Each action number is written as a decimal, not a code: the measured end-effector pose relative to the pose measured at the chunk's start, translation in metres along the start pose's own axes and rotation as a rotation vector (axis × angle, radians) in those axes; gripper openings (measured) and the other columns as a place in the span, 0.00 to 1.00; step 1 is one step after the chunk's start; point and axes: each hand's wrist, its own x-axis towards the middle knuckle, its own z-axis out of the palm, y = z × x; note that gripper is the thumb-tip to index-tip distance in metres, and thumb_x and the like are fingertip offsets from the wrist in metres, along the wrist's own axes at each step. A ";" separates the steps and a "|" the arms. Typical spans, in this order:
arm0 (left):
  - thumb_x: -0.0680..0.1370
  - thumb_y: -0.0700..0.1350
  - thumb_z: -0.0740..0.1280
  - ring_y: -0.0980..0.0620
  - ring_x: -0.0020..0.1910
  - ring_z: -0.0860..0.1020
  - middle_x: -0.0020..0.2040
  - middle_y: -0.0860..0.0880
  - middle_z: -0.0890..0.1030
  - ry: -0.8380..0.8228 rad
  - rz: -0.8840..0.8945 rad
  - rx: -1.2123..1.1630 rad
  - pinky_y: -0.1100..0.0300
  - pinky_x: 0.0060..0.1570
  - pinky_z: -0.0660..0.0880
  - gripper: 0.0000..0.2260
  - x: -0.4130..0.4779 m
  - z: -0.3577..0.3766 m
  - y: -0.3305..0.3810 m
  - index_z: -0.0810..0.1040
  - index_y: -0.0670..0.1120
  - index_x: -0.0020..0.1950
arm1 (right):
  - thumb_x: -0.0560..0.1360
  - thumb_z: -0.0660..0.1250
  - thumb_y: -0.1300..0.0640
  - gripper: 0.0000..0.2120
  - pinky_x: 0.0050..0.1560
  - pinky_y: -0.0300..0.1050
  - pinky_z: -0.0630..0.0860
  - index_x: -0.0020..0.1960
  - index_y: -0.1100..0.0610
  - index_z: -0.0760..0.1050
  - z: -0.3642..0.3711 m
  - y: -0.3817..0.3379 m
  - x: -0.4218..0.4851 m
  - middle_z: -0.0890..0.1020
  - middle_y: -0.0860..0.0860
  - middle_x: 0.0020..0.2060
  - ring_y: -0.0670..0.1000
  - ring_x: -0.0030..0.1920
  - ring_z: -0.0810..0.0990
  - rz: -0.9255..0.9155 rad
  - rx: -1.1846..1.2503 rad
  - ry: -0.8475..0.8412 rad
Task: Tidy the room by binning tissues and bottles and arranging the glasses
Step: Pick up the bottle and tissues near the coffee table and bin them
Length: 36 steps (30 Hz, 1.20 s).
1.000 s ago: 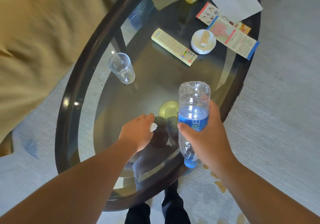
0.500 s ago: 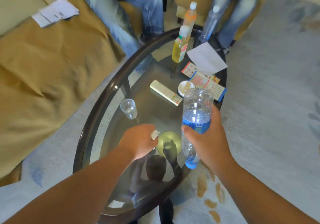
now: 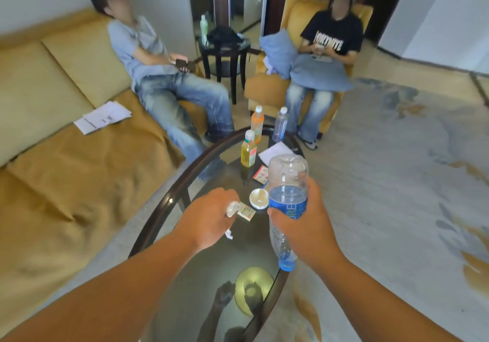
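Observation:
My right hand [image 3: 307,225] grips an empty clear plastic bottle [image 3: 287,180] with a blue label, held upside down so its blue cap points at the floor. My left hand [image 3: 209,217] is curled round a crumpled white tissue [image 3: 232,208], with bits of it poking out above and below the fingers. Both hands hover over the near half of the oval glass table [image 3: 169,201]. At the table's far end stand a yellow drink bottle [image 3: 248,149], an orange drink bottle [image 3: 257,123] and a clear water bottle [image 3: 280,125]. The drinking glass is hidden from view.
A remote [image 3: 246,212], a white round dish [image 3: 258,199], leaflets [image 3: 260,174] and a white sheet [image 3: 275,152] lie on the table. A tan sofa [image 3: 66,156] with papers [image 3: 102,117] is left. Two seated people sit beyond, with a dark side table [image 3: 225,50] between them. Carpet [image 3: 397,196] is right.
My view has tilted up from the tabletop to the room, revealing the seated people. Both hands have stayed over the table, keeping hold of the tissue and the bottle.

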 end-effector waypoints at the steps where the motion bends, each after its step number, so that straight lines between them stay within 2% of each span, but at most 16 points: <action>1: 0.79 0.50 0.61 0.49 0.41 0.78 0.42 0.51 0.76 0.023 0.017 -0.018 0.50 0.46 0.76 0.06 0.001 -0.012 0.009 0.71 0.53 0.42 | 0.70 0.76 0.56 0.37 0.44 0.30 0.72 0.71 0.42 0.61 -0.006 -0.008 -0.002 0.75 0.41 0.60 0.41 0.55 0.77 -0.017 0.004 0.006; 3: 0.78 0.55 0.62 0.51 0.40 0.77 0.40 0.52 0.75 0.089 0.059 -0.004 0.54 0.43 0.73 0.11 0.002 -0.034 0.027 0.69 0.54 0.38 | 0.70 0.76 0.56 0.35 0.44 0.31 0.72 0.69 0.40 0.62 -0.018 -0.026 -0.007 0.75 0.39 0.58 0.35 0.52 0.77 -0.059 0.013 0.031; 5: 0.78 0.59 0.61 0.52 0.37 0.72 0.35 0.53 0.71 0.159 0.108 0.040 0.56 0.38 0.66 0.16 0.000 -0.055 0.046 0.66 0.53 0.34 | 0.70 0.76 0.56 0.33 0.45 0.31 0.73 0.62 0.33 0.62 -0.026 -0.041 -0.013 0.75 0.36 0.56 0.32 0.51 0.77 -0.106 0.017 0.063; 7: 0.80 0.58 0.58 0.51 0.35 0.69 0.32 0.54 0.69 0.204 0.159 0.011 0.55 0.37 0.63 0.18 -0.006 -0.074 0.063 0.63 0.53 0.31 | 0.70 0.76 0.57 0.32 0.45 0.31 0.73 0.57 0.29 0.61 -0.033 -0.056 -0.024 0.74 0.32 0.54 0.32 0.51 0.76 -0.143 0.016 0.101; 11: 0.82 0.53 0.54 0.48 0.39 0.71 0.34 0.52 0.70 0.238 0.266 -0.070 0.53 0.41 0.67 0.17 -0.019 -0.100 0.083 0.67 0.53 0.33 | 0.70 0.76 0.57 0.33 0.45 0.31 0.74 0.58 0.30 0.60 -0.041 -0.083 -0.052 0.74 0.31 0.52 0.31 0.50 0.76 -0.200 0.014 0.197; 14: 0.82 0.49 0.54 0.48 0.38 0.71 0.34 0.51 0.71 0.263 0.350 -0.034 0.54 0.38 0.63 0.15 -0.028 -0.113 0.094 0.68 0.51 0.36 | 0.70 0.76 0.56 0.33 0.48 0.32 0.74 0.60 0.32 0.58 -0.045 -0.101 -0.080 0.72 0.29 0.51 0.32 0.50 0.76 -0.229 0.006 0.292; 17: 0.81 0.46 0.55 0.47 0.36 0.72 0.34 0.50 0.73 0.251 0.438 -0.027 0.50 0.35 0.67 0.10 -0.042 -0.122 0.104 0.69 0.49 0.41 | 0.70 0.75 0.57 0.31 0.48 0.34 0.76 0.58 0.32 0.61 -0.048 -0.114 -0.113 0.75 0.34 0.53 0.34 0.50 0.78 -0.239 0.022 0.380; 20: 0.80 0.46 0.55 0.48 0.36 0.74 0.35 0.50 0.75 0.218 0.506 -0.027 0.48 0.36 0.70 0.08 -0.055 -0.126 0.119 0.70 0.49 0.43 | 0.69 0.75 0.56 0.32 0.49 0.38 0.78 0.64 0.37 0.63 -0.054 -0.118 -0.150 0.78 0.39 0.55 0.38 0.50 0.80 -0.229 0.021 0.468; 23: 0.79 0.44 0.56 0.47 0.35 0.72 0.34 0.49 0.74 0.180 0.603 -0.057 0.51 0.34 0.66 0.09 -0.070 -0.125 0.144 0.70 0.47 0.40 | 0.69 0.75 0.57 0.32 0.47 0.38 0.78 0.68 0.42 0.64 -0.065 -0.118 -0.189 0.79 0.40 0.53 0.38 0.48 0.80 -0.211 0.015 0.558; 28: 0.80 0.42 0.56 0.45 0.34 0.71 0.35 0.42 0.74 0.089 0.773 -0.101 0.56 0.30 0.59 0.11 -0.100 -0.111 0.199 0.71 0.41 0.40 | 0.69 0.75 0.57 0.31 0.49 0.41 0.78 0.64 0.38 0.64 -0.097 -0.118 -0.253 0.79 0.39 0.52 0.38 0.46 0.81 -0.163 -0.023 0.718; 30: 0.79 0.45 0.55 0.46 0.35 0.71 0.34 0.45 0.74 0.075 0.838 -0.127 0.57 0.31 0.62 0.12 -0.112 -0.103 0.223 0.72 0.42 0.40 | 0.69 0.74 0.57 0.30 0.49 0.41 0.78 0.64 0.40 0.65 -0.113 -0.118 -0.278 0.79 0.39 0.51 0.39 0.46 0.81 -0.161 -0.041 0.782; 33: 0.74 0.49 0.53 0.48 0.35 0.72 0.33 0.48 0.73 0.054 0.912 -0.168 0.50 0.36 0.69 0.12 -0.133 -0.087 0.260 0.71 0.45 0.38 | 0.69 0.74 0.58 0.30 0.50 0.39 0.78 0.63 0.40 0.65 -0.138 -0.115 -0.318 0.78 0.37 0.49 0.39 0.47 0.80 -0.157 -0.052 0.868; 36: 0.72 0.50 0.53 0.47 0.36 0.73 0.33 0.48 0.74 0.049 0.968 -0.179 0.51 0.36 0.70 0.12 -0.162 -0.068 0.304 0.71 0.45 0.38 | 0.69 0.74 0.59 0.30 0.48 0.35 0.76 0.64 0.41 0.66 -0.164 -0.107 -0.362 0.78 0.37 0.49 0.39 0.48 0.80 -0.149 -0.053 0.937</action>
